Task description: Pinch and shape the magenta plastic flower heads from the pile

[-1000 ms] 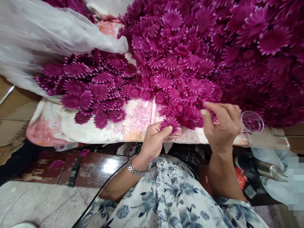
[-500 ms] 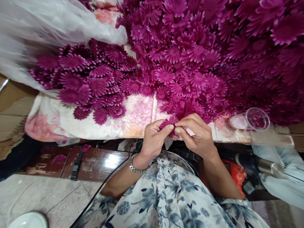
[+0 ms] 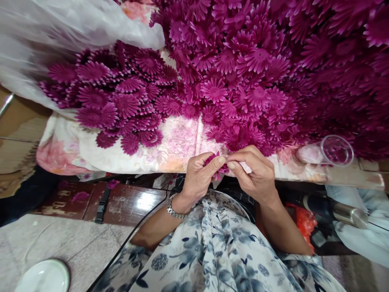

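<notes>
Pinched between the thumb and fingers of my left hand [image 3: 202, 174] is a small purple artificial flower [image 3: 223, 170], its petals partly covered by the thumb. My right hand [image 3: 253, 172] is closed in a pinch at the flower's right edge; what its fingertips grip is too small to make out. Both hands are at the front edge of a table with a floral cloth [image 3: 136, 164]. Just beyond them lies a large heap of purple flower heads [image 3: 258, 93], with a smaller pile of stacked flower heads [image 3: 124, 105] to the left.
A clear plastic cup [image 3: 337, 151] lies on its side at the right front of the table. White plastic sheeting [image 3: 91, 24] covers the back left. Below, a dark metal-capped bottle [image 3: 349, 215] is at right, a brown bench [image 3: 127, 202] at left, and a white round object [image 3: 45, 278] on the floor.
The flower has turned and tilted lower in my left hand. My right fingertips have shifted slightly right along with a small shift of the whole view.
</notes>
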The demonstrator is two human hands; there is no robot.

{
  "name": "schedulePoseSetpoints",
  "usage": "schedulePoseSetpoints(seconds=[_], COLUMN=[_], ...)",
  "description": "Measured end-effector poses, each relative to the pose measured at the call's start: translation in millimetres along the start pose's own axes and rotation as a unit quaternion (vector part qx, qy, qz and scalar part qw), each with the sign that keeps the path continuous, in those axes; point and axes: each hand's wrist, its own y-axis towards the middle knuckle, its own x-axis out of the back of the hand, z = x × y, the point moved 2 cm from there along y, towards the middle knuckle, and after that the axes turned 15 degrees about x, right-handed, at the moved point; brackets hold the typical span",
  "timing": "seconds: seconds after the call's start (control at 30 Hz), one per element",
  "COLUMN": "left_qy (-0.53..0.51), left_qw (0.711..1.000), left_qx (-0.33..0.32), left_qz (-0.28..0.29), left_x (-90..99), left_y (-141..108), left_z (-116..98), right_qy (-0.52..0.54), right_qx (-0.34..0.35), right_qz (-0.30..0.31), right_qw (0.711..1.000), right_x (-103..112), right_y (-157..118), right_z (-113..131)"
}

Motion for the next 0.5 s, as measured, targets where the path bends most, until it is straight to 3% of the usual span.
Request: schedulePoseSetpoints(seconds=[0.2,0.33,0.5], left_qy=[0.044,0.057,0.08], left_qw=[0.999,0.997,0.991], left_qx=[-0.02,-0.033,-0.033], left_qz=[0.024,0.036,0.106], left_x=[1.3,8.1,13.6], left_y=[-1.6,-3.4,-4.8], left_z=[2.3,6.3,8.0], right_qy=[0.093,0.055,0.022], right_qx=[-0.041,-0.011,-0.022], right_qz=[0.039,0.048,0.029], right_qw=[0.994,0.997,0.999], right_x=[-4.5,-3.4,-3.5], right_y=[4.7,3.9,-0.1], right_z=[1.3,0.6,2.2])
